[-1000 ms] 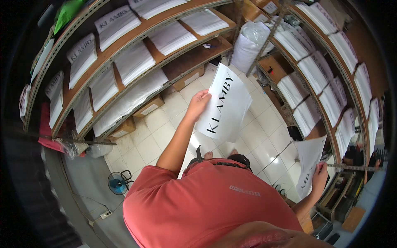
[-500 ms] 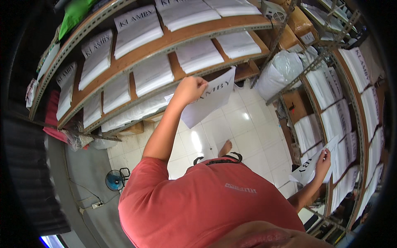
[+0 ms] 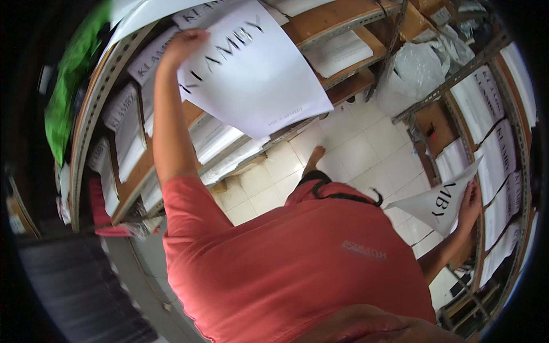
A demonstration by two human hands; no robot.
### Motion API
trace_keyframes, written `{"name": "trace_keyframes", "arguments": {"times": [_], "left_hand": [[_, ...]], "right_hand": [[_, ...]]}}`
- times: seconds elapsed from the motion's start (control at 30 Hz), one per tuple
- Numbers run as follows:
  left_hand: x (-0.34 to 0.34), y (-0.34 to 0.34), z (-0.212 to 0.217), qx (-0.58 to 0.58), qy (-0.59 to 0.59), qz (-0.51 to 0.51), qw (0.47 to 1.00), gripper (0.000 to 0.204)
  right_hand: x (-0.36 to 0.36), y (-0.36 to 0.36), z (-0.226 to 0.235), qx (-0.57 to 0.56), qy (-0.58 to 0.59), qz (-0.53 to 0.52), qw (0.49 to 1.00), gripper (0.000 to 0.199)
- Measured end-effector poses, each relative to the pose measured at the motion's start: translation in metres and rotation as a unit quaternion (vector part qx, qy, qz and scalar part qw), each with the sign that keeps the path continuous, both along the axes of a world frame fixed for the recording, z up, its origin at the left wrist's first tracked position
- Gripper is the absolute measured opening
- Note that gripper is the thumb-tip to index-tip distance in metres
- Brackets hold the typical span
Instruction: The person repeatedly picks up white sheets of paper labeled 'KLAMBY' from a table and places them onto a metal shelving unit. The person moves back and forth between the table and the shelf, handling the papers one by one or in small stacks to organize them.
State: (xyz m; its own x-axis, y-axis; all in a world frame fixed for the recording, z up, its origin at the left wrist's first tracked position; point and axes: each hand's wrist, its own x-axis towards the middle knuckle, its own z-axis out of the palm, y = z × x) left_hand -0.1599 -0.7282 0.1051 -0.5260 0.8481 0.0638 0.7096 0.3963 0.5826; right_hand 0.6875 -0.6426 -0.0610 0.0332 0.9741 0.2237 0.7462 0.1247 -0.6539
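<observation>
My left hand (image 3: 189, 44) is raised to the upper left, its fingers closed on the top edge of a large white sheet (image 3: 251, 86) with bold black lettering. The thin, flat sheet hangs in front of the shelf stacks and hides several of them; whether it is paper or a flat bag I cannot tell. Out to the right, my right hand (image 3: 471, 201) grips a second white printed sheet (image 3: 437, 203). That one is bent into a pointed, folded shape and hangs beside the right-hand shelves.
Metal-framed shelves (image 3: 343, 20) with white printed stacks (image 3: 338, 54) run along the far left side. More stacks (image 3: 486, 103) fill the right rack. A large plastic-wrapped bundle (image 3: 414, 71) stands between the racks. Green material (image 3: 71, 97) hangs at left. Pale tiles (image 3: 354, 137) cover the floor.
My left hand has risen up and left, bringing its sheet up against the upper shelves and into fuller view. My right hand and its sheet appear farther right and slightly higher. The whole view has shifted.
</observation>
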Motion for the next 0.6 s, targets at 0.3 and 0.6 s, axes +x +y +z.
{"name": "trace_keyframes", "arguments": {"times": [0.3, 0.6], "left_hand": [[-0.223, 0.158, -0.062, -0.154, 0.029, 0.023, 0.987, 0.048], [-0.308, 0.236, -0.073, -0.182, 0.127, 0.015, 0.975, 0.041]], "right_hand": [[-0.075, -0.002, -0.004, -0.103, 0.046, -0.144, 0.983, 0.036], [-0.146, 0.010, 0.036, -0.070, -0.059, -0.167, 0.982, 0.035]]}}
